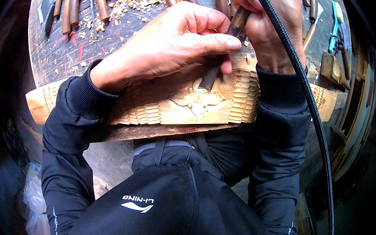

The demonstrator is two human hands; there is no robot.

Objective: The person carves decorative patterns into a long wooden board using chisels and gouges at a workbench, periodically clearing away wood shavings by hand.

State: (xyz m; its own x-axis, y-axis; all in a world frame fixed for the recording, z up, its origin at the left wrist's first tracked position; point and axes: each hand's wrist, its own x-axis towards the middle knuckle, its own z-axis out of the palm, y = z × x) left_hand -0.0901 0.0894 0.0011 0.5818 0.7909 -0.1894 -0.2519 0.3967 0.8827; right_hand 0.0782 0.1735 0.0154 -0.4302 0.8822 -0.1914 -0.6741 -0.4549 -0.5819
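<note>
My left hand (176,46) is closed around the shaft of a dark carving chisel (210,77), its thumb across the tool. My right hand (271,35) grips the chisel's wooden handle above it. The blade's edge meets a carved flower-like relief (197,102) on a long pale wooden board (137,115), which has rows of scalloped cuts either side of the relief and lies along the near edge of the bench. A thick black braided cable (306,86) hangs across the view by my right hand and wrist.
The worn dark bench (76,53) holds several wooden-handled chisels (100,2) at the back and wood shavings (130,9). On the right are a blue-handled brush (335,29), more tools and a wooden block (331,69). A plastic bag (34,193) shows below at left.
</note>
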